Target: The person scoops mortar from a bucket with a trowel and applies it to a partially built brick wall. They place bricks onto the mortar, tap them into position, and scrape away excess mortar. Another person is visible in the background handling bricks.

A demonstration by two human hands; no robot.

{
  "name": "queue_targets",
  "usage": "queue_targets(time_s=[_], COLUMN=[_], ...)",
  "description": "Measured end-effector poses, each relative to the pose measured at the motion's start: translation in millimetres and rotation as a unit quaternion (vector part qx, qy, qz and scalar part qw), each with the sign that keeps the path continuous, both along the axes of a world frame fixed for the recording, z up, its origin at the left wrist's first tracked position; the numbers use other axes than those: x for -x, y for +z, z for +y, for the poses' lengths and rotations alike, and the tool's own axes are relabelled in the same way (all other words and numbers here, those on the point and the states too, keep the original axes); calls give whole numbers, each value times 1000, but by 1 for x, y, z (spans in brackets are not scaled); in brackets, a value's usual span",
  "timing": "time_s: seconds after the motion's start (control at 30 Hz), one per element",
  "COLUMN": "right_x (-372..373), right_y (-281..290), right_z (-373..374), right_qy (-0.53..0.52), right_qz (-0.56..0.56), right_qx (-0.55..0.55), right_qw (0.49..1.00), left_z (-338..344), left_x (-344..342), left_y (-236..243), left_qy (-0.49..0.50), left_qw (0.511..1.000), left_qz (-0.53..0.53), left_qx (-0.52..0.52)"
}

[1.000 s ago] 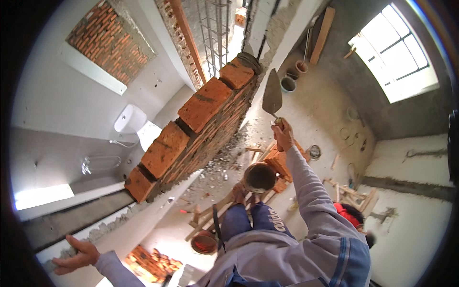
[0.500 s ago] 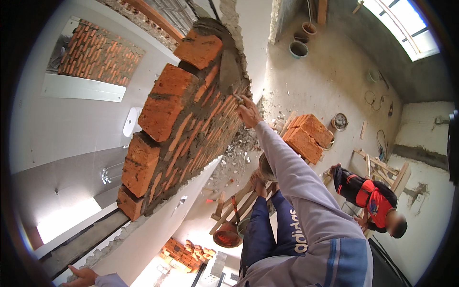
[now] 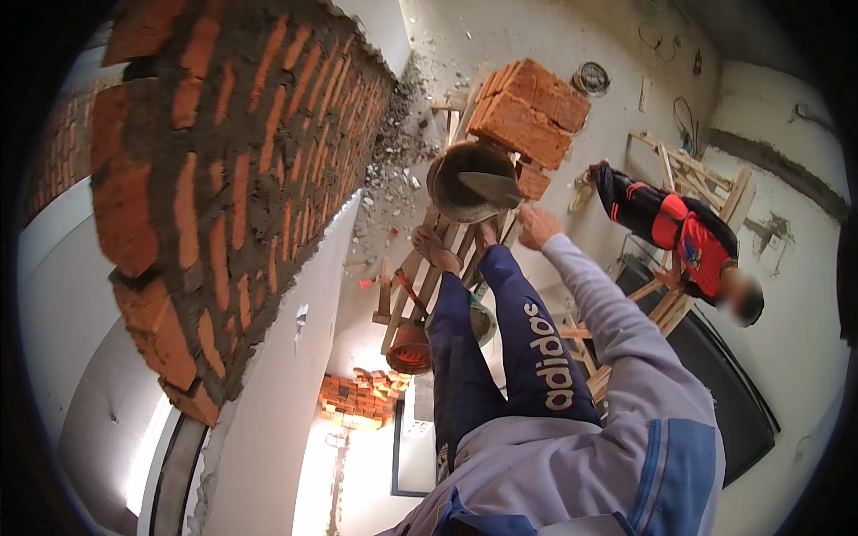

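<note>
My right hand [image 3: 539,229] is closed on a pointed trowel [image 3: 490,188], its handle mostly hidden in my fingers. The trowel's blade lies over the opening of a dark mortar bucket [image 3: 450,170], which stands on the plank scaffold by my bare feet. What the bucket holds is hard to make out. To the left rises a brick wall [image 3: 206,179] of orange bricks, with grey mortar smeared across its face and a stepped, open end. My left hand is out of view.
Orange bricks [image 3: 532,98] are stacked just beyond the bucket. A reddish bucket [image 3: 410,347] hangs low beside the scaffold planks [image 3: 404,308]. On the right, a person in red and black [image 3: 688,228] is near a wooden trestle [image 3: 740,196]. Rubble [image 3: 393,143] lies along the wall's foot.
My right hand has drawn back from the brick wall's mortared top to the bucket with the trowel. My view has swung down, and my left hand has gone out of the picture.
</note>
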State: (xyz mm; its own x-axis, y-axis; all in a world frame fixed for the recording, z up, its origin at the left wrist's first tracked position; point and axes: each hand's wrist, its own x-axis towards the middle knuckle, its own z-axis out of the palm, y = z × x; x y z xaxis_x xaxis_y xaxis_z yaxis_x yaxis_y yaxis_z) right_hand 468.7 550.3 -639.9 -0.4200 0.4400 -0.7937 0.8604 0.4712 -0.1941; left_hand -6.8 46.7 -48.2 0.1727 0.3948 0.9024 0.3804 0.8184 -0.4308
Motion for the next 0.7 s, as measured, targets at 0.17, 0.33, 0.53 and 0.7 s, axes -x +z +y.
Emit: queue_targets(time_s=[0.17, 0.33, 0.53, 0.7], right_x=[2, 55, 22, 36], right_y=[-93, -180, -291, -232], right_z=[17, 9, -29, -34], right_qy=[118, 88, 215, 101], right_qz=[-55, -184, -164, -44], right_qx=[-62, 0, 84, 128], right_qw=[990, 979, 959, 986], left_z=[9, 9, 18, 7], left_x=[-2, -12, 8, -5], left_y=[-35, -59, -87, -95], left_qy=[37, 58, 48, 71], left_qw=[997, 991, 986, 984], left_qz=[-44, -83, -111, -114], left_qx=[50, 89, 113, 116])
